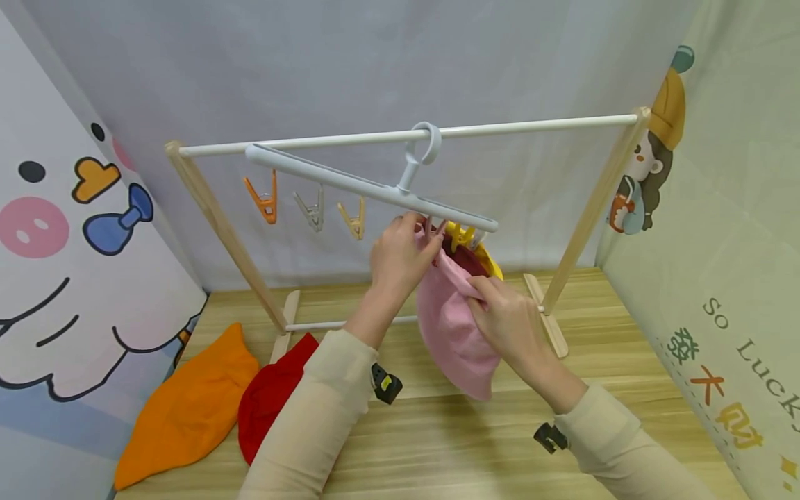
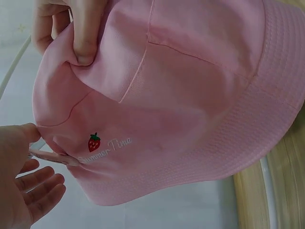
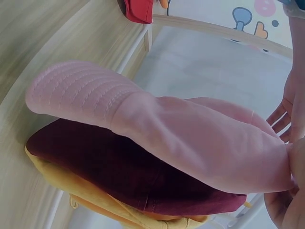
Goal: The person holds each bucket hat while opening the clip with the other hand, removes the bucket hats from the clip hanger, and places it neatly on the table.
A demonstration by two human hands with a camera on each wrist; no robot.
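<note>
A pink bucket hat (image 1: 446, 316) with a small strawberry print hangs beneath the right end of a light-blue hanger (image 1: 369, 189). My right hand (image 1: 509, 319) pinches the hat's fabric between thumb and fingers. Beside the pink clip (image 2: 55, 157) at the hat's edge is my left hand (image 2: 26, 179), its fingers loosely extended and the thumb touching the hat. Behind the pink hat hang dark red fabric (image 3: 114, 164) and a yellow hat (image 3: 71, 179); whether the dark red is lining or a separate hat, I cannot tell. A yellow clip (image 1: 461, 236) grips near the yellow edge.
The hanger hooks over a white rod (image 1: 531, 128) on a wooden stand (image 1: 578, 236). Orange (image 1: 267, 205), grey (image 1: 315, 215) and pale-yellow clips (image 1: 355, 223) dangle from its left side. On the wooden tabletop (image 1: 431, 451) lie an orange hat (image 1: 190, 410) and a red hat (image 1: 269, 399).
</note>
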